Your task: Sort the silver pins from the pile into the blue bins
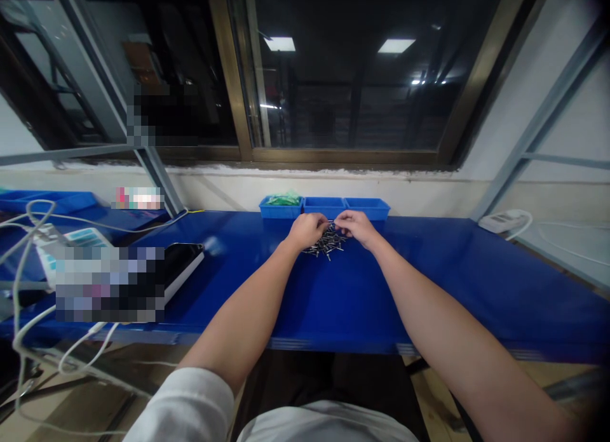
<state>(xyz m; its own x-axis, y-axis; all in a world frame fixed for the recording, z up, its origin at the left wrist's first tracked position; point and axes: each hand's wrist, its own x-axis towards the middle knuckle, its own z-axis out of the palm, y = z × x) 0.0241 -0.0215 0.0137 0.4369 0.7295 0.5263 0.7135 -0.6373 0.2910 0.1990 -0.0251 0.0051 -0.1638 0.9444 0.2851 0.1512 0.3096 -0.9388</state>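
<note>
A pile of small, thin metal pieces that look like screws (328,244) lies on the blue tabletop. My left hand (307,231) is over the left side of the pile, its thumb and fingers pinched together. Opposite it, my right hand (356,226) is also closed in a pinch. The fingertips of both hands almost meet above the pile, and a thin piece seems to span the gap between them. It is too small to tell its kind or which hand grips it.
Behind my hands stand joined blue bins (366,209); the left one holds green plastic bags (284,199). A dark-topped device (183,258), partly blurred out, and white cables (19,302) are at left. A white power strip (504,220) lies at right by a grey metal post (538,124).
</note>
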